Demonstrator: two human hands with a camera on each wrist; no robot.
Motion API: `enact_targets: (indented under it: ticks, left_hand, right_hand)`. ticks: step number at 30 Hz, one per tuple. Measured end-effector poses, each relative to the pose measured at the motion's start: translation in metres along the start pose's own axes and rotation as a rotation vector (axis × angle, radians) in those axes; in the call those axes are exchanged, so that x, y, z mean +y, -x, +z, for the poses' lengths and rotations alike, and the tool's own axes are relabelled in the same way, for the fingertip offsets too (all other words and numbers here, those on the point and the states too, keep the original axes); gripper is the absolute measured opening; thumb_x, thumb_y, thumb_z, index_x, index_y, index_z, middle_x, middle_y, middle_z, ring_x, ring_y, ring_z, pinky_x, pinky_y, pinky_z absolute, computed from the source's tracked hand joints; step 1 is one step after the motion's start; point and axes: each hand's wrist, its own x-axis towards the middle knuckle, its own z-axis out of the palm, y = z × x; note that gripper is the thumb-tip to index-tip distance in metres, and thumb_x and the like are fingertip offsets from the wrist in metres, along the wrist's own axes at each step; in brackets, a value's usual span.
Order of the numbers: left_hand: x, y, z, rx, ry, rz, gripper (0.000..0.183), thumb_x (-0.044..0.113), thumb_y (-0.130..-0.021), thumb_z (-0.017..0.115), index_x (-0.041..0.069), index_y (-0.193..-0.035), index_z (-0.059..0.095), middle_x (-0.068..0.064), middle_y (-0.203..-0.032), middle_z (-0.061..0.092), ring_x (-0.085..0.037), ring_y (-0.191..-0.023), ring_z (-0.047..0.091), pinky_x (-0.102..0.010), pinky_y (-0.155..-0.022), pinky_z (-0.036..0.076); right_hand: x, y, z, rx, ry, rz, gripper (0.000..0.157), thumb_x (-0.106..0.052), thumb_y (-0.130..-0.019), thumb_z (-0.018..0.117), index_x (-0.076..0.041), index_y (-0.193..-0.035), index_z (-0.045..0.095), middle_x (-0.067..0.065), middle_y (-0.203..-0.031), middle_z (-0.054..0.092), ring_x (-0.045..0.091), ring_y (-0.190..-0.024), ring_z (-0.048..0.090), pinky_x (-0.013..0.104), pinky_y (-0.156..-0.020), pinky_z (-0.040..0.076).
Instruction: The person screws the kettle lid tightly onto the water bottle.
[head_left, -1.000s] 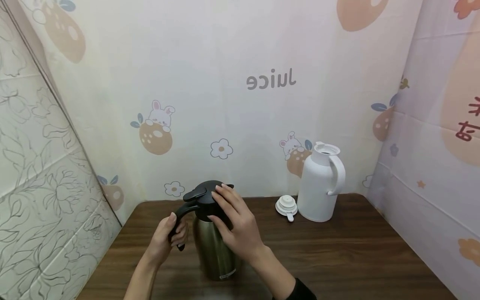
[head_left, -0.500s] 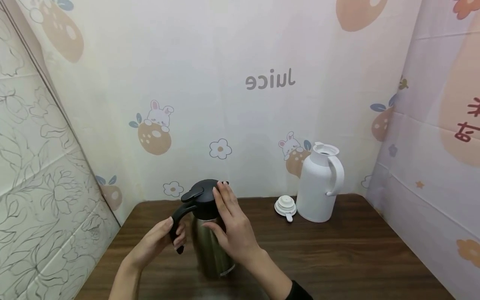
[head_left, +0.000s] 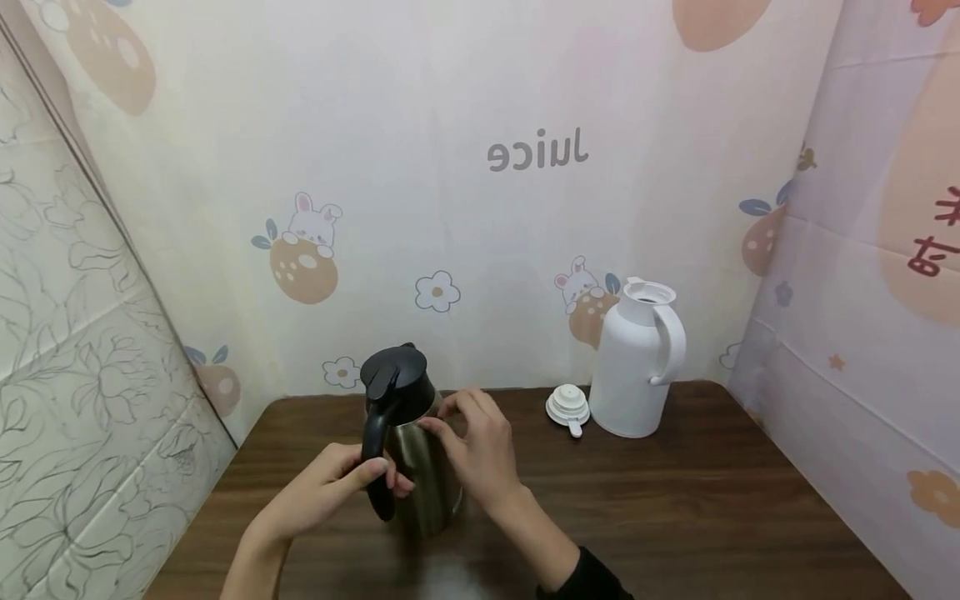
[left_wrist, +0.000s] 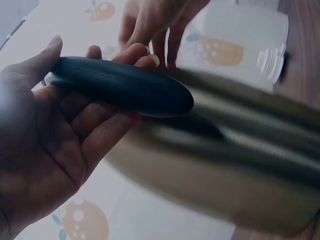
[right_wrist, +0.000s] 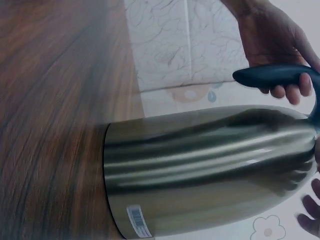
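A gold-brown steel thermos jug (head_left: pixel 433 471) with a black lid (head_left: pixel 396 375) stands upright at the left middle of the table in the head view. Its black handle (left_wrist: pixel 125 87) faces the person. My left hand (head_left: pixel 322 492) holds that handle, thumb on the near side and fingers behind it. On the jug's right, my right hand (head_left: pixel 483 454) curls its thumb and fingers at the neck just under the lid. In the right wrist view, the base meets the table, and a small barcode label (right_wrist: pixel 138 221) shows low on the body.
At the back right stands a white thermos jug (head_left: pixel 632 375) with its top uncovered. Beside it lies a white stopper (head_left: pixel 567 407) on the dark wooden table (head_left: pixel 675 508). Printed cloth walls (head_left: pixel 487 250) close in the back and both sides.
The jug has turned, so its handle swings from the left toward the person. My right hand has slid from the lid down to the neck. My left hand follows the handle.
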Motion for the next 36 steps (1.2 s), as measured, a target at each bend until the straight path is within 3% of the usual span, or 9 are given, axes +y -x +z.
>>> enact_targets:
  ticks: [5, 9, 17, 25, 36]
  left_hand:
    - [-0.002, -0.008, 0.015, -0.043, 0.020, 0.027, 0.025, -0.008, -0.104, 0.037, -0.002, -0.110, 0.061, -0.027, -0.102, 0.070, -0.040, -0.098, 0.066, -0.044, -0.090, 0.056]
    - [-0.006, -0.012, 0.019, -0.055, 0.026, 0.035, 0.020, -0.008, -0.103, 0.041, 0.000, -0.113, 0.056, -0.026, -0.105, 0.071, -0.037, -0.100, 0.066, -0.044, -0.091, 0.055]
    - [-0.004, -0.010, 0.014, 0.039, -0.190, 0.053, 0.017, -0.003, -0.102, 0.047, 0.007, -0.106, 0.060, -0.007, -0.091, 0.074, -0.026, -0.090, 0.069, -0.038, -0.081, 0.058]
    - [-0.010, -0.003, 0.002, 0.159, -0.284, 0.117, 0.017, -0.013, -0.098, 0.048, 0.000, -0.098, 0.059, -0.016, -0.078, 0.069, -0.025, -0.076, 0.070, -0.039, -0.070, 0.060]
    - [-0.015, -0.005, -0.002, 0.281, -0.431, 0.133, 0.019, -0.007, -0.098, 0.053, 0.011, -0.095, 0.060, -0.004, -0.077, 0.071, -0.015, -0.076, 0.069, -0.033, -0.065, 0.058]
  right_hand:
    - [-0.002, -0.001, -0.003, -0.043, -0.017, 0.079, 0.023, -0.039, -0.081, 0.077, -0.017, -0.081, 0.068, -0.006, -0.078, 0.066, 0.008, -0.075, 0.064, 0.035, -0.063, 0.058]
    - [0.000, -0.002, -0.004, -0.058, -0.008, 0.069, 0.020, -0.037, -0.082, 0.078, -0.018, -0.081, 0.072, -0.007, -0.082, 0.071, 0.004, -0.075, 0.066, 0.030, -0.064, 0.060]
    - [0.007, -0.002, 0.000, -0.116, -0.127, 0.010, 0.014, -0.028, -0.086, 0.077, -0.015, -0.084, 0.074, 0.004, -0.101, 0.075, 0.003, -0.081, 0.068, 0.028, -0.063, 0.062]
    - [0.020, 0.000, -0.003, -0.186, -0.136, 0.011, 0.017, -0.027, -0.096, 0.066, -0.014, -0.100, 0.075, -0.004, -0.091, 0.075, 0.002, -0.077, 0.066, 0.026, -0.065, 0.061]
    - [0.047, 0.000, -0.013, -0.237, -0.104, 0.068, 0.020, -0.026, -0.101, 0.059, -0.019, -0.088, 0.073, 0.001, -0.083, 0.075, 0.006, -0.072, 0.066, 0.029, -0.061, 0.061]
